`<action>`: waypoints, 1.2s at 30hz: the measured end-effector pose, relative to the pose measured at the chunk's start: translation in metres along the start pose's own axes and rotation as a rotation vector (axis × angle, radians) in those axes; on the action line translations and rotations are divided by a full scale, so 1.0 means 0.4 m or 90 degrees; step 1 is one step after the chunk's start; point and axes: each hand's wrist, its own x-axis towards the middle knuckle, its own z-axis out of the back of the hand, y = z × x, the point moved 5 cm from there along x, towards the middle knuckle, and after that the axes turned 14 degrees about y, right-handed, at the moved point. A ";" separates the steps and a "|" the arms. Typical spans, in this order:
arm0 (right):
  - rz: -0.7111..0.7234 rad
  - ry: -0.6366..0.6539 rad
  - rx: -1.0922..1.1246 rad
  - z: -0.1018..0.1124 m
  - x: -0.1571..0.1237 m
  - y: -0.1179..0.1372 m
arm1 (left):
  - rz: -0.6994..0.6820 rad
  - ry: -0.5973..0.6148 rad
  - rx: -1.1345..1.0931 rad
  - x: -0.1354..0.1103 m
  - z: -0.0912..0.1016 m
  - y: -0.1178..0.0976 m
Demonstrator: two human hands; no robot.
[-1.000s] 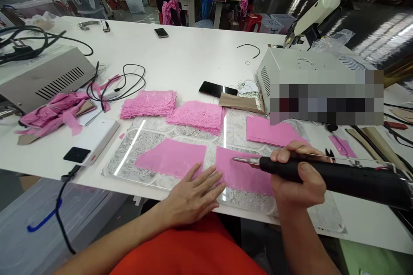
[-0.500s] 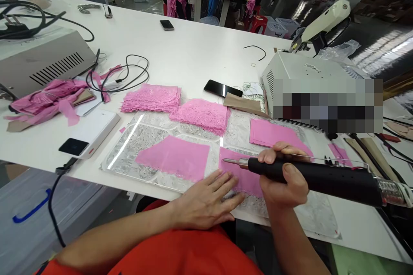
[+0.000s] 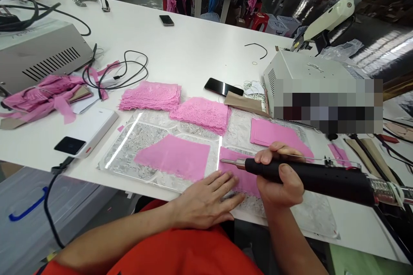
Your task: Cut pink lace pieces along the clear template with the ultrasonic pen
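Note:
My right hand point(image 3: 280, 176) is wrapped round a black handheld tool point(image 3: 329, 180) with a slim metal tip and a cable at its rear; it may be an ultrasonic welding gun, but I cannot be sure. Its tip points left over the upper left corner of a pink fabric piece point(image 3: 247, 178). My left hand point(image 3: 209, 200) lies flat, fingers stretched, on that piece's left lower edge. Left of it, another pink fabric panel point(image 3: 176, 157) rests on a clear, marbled board point(image 3: 125, 159). Behind are two stacks of pink lace, a left one point(image 3: 150, 96) and a middle one point(image 3: 201, 114).
Pink cut pieces point(image 3: 277, 135) lie right of centre. A grey machine box point(image 3: 297, 66) stands at the right, another point(image 3: 41, 51) at the left. Phones, a white power bank point(image 3: 93, 133) and a looped black cable point(image 3: 129, 84) lie on the table. Co-workers are at machines behind.
The black tool and my right hand have shifted slightly left. My left hand stays flat on the fabric. The view has tilted a little.

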 end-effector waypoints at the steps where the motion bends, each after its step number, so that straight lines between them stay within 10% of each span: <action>1: 0.000 0.001 0.000 0.000 0.000 -0.001 | -0.001 0.000 -0.001 0.000 0.000 0.000; 36: 0.012 0.040 0.024 0.002 -0.001 -0.007 | -0.037 0.028 0.029 0.023 0.009 -0.022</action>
